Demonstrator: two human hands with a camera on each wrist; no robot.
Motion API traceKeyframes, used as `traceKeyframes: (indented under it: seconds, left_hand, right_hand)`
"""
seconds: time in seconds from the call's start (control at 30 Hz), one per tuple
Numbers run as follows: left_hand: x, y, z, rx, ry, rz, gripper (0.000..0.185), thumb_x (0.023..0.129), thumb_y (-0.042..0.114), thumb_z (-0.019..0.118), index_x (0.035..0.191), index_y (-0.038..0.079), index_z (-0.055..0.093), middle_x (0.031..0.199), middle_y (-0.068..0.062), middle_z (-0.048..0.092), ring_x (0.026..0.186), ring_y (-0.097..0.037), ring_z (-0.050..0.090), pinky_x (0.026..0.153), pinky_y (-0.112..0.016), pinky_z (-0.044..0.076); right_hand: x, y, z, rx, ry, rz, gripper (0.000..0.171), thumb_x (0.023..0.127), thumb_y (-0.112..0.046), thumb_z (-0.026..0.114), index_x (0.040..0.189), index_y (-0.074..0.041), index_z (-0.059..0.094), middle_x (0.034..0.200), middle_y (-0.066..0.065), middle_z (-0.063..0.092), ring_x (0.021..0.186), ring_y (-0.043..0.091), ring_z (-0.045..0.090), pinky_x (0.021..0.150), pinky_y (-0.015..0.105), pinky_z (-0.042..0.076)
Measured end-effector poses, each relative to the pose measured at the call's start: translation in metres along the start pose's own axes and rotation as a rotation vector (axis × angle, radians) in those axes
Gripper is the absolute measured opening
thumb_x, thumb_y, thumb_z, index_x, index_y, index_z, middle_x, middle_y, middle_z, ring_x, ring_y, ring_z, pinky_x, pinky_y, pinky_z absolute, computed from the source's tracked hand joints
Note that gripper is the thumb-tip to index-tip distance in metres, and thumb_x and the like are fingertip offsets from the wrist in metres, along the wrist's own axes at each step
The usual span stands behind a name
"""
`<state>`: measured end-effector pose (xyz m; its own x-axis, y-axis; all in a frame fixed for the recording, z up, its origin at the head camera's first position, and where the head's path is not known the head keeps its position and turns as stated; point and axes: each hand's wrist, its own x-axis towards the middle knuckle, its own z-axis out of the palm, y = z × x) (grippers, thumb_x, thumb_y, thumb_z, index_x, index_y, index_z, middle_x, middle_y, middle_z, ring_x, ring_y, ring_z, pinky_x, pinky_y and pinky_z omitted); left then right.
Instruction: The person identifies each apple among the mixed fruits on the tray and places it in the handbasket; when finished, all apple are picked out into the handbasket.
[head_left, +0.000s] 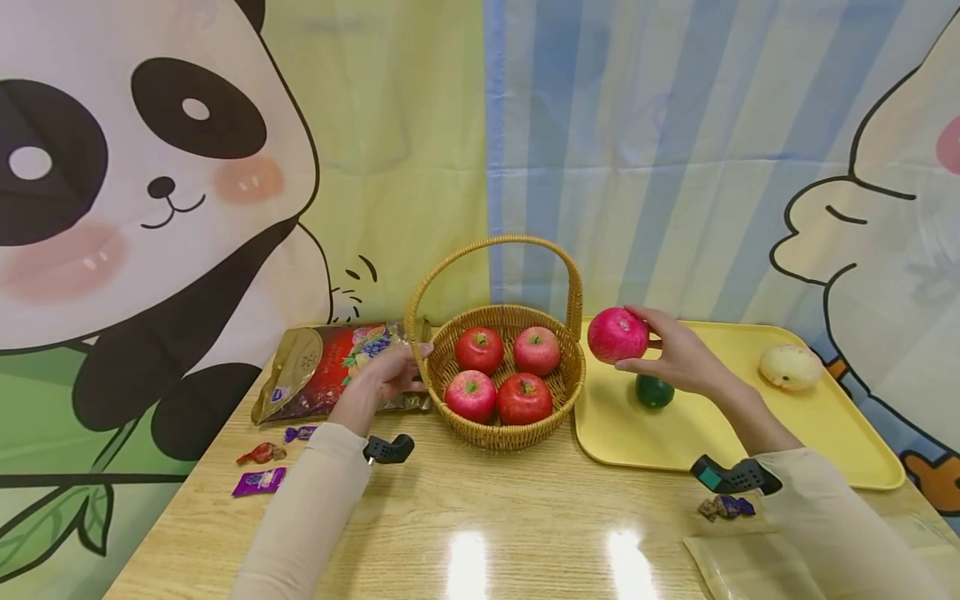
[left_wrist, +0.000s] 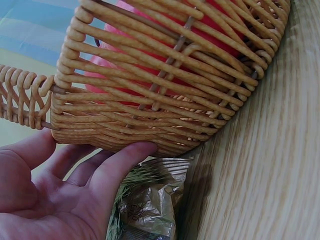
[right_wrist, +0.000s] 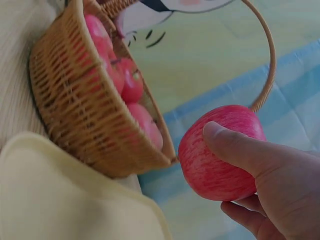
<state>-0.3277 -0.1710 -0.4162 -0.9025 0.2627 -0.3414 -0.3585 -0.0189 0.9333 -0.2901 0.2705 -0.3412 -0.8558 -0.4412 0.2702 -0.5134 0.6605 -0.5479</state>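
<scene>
Head view: right hand [head_left: 678,358] clamps the apple [head_left: 617,335] above the tray [head_left: 825,433], beside the basket [head_left: 570,375]; left hand [head_left: 390,377], fingers straight, steadies the basket wall. Lower the apple gently into a gap between the fruit

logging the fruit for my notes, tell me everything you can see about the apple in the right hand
The apple is round, pinkish red with fine pale streaks and a smooth skin that looks whole. The right hand holds it in the air, thumb across its near side, fingers behind. It hangs above the yellow tray, just right of the wicker basket rim, touching neither. Only the hand touches it.
</scene>
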Motion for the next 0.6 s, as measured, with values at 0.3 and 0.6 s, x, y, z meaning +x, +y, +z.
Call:
traceKeyframes:
  seconds: [0.3, 0.6]
  left_hand:
    - [0.001, 0.000, -0.001, -0.002, 0.001, -0.002, 0.043, 0.103, 0.026, 0.046, 0.140, 0.003, 0.043, 0.147, -0.019, 0.044, 0.130, -0.029, 0.049, 0.101, -0.050, 0.047]
    - [0.001, -0.001, -0.002, 0.004, -0.019, 0.013, 0.046, 0.103, 0.025, 0.045, 0.143, 0.001, 0.041, 0.147, -0.022, 0.042, 0.133, -0.034, 0.045, 0.099, -0.049, 0.049]
  right_hand:
    - [0.022, -0.032, 0.025, 0.038, -0.058, -0.087, 0.086, 0.077, -0.023, 0.083, 0.146, -0.001, 0.036, 0.143, 0.020, 0.044, 0.125, 0.037, 0.049, 0.095, 0.051, 0.051]
    - [0.047, -0.060, 0.048, 0.007, -0.093, -0.096, 0.088, 0.076, -0.026, 0.083, 0.147, -0.004, 0.036, 0.143, 0.020, 0.045, 0.127, 0.038, 0.047, 0.099, 0.054, 0.047]
